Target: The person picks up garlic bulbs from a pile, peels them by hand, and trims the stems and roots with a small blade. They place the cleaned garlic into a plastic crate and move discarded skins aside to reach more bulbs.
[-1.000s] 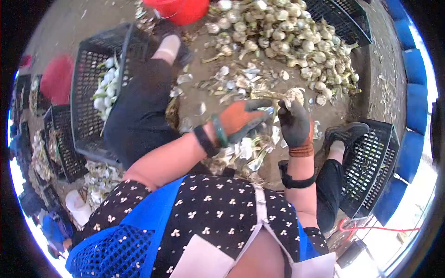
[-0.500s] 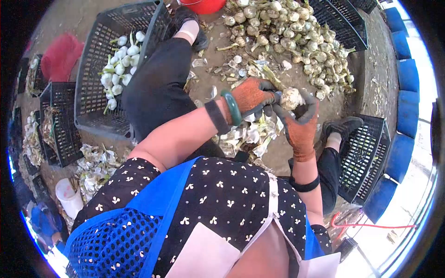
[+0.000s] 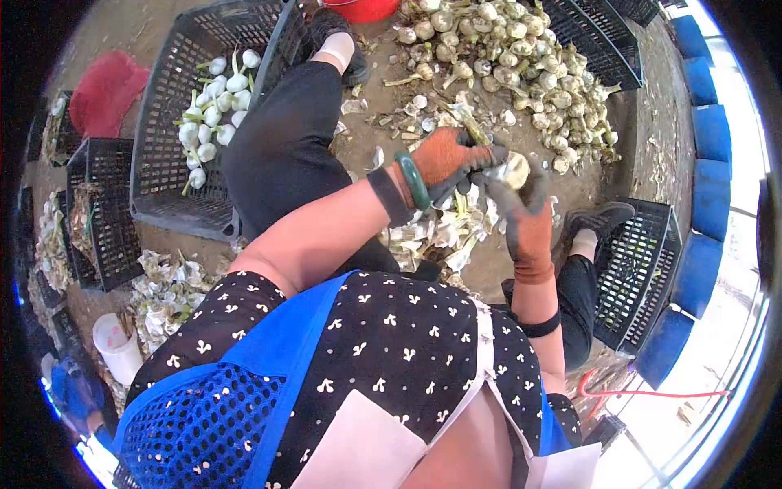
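My left hand (image 3: 450, 163), in an orange glove with dark fingers and a green bangle at the wrist, is closed around a garlic bulb (image 3: 515, 169) by its neck. The bulb's stalk (image 3: 470, 121) sticks up past the knuckles. On the bulb's near side is my right hand (image 3: 528, 224), gloved alike, its fingers curled against the skin and slightly blurred. Below both hands lies a heap of peeled garlic skins (image 3: 446, 236) on the ground.
Unpeeled garlic (image 3: 521, 65) is piled ahead. A black crate (image 3: 151, 175) at left holds clean white bulbs (image 3: 213, 114). Another crate (image 3: 639, 273) stands by my right foot, and a red container (image 3: 352, 8) is at the top. A white bucket (image 3: 116, 346) stands lower left.
The bulb has turned in my hands and shows a paler side. My right fingers have shifted over it, while my left hand has moved slightly.
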